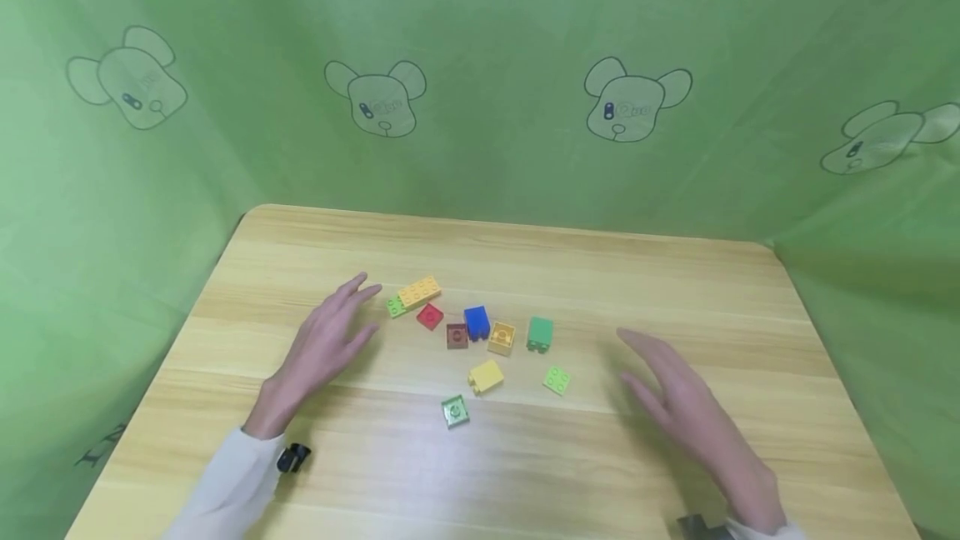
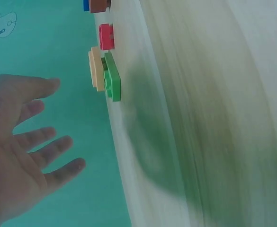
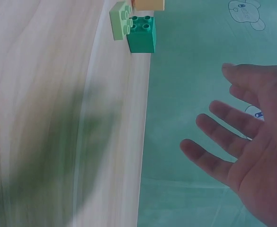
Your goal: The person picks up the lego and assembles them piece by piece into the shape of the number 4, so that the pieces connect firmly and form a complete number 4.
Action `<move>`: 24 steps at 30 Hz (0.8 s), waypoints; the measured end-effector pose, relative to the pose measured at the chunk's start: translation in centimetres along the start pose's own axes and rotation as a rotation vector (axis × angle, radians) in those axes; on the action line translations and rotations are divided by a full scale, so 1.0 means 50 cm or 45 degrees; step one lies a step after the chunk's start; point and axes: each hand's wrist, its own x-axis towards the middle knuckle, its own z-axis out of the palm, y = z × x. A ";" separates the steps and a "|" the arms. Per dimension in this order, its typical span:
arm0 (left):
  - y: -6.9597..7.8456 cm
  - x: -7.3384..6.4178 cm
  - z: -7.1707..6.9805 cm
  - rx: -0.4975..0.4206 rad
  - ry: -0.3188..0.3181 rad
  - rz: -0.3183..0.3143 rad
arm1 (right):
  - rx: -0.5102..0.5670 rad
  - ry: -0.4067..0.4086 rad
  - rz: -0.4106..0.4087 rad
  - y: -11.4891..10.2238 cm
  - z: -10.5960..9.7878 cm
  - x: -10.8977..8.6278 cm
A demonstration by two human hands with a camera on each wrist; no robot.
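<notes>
My left hand (image 1: 326, 344) hovers over the table with relaxed, spread fingers and holds nothing. Nearest to it, an orange-yellow brick (image 1: 419, 292) sits partly on a green brick (image 1: 395, 307). Just right of these is a red brick (image 1: 430, 317). A brown brick (image 1: 457, 337), a blue brick (image 1: 477, 322) and a yellow-orange brick (image 1: 502, 338) lie close together in the middle. My right hand (image 1: 686, 398), its fingers loosely extended, holds nothing above the table's right side. Left of it are a dark green brick (image 1: 540, 333) and a lime brick (image 1: 557, 380).
Nearer the front lie a yellow brick (image 1: 487, 377) and a light green brick (image 1: 455, 412). The wooden table (image 1: 600, 473) has rounded back corners. Green cloth (image 1: 495, 165) with printed bear heads hangs behind it and at both sides.
</notes>
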 end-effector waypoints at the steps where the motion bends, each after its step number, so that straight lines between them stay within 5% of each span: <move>1: 0.001 0.003 0.003 -0.001 0.000 0.001 | -0.001 0.001 -0.005 0.000 0.001 -0.001; 9: 0.005 0.027 0.033 -0.022 0.030 0.016 | -0.011 0.018 -0.015 0.002 0.006 -0.007; 24: 0.001 0.063 0.091 -0.061 -0.034 -0.024 | 0.014 0.049 -0.018 0.000 0.018 -0.023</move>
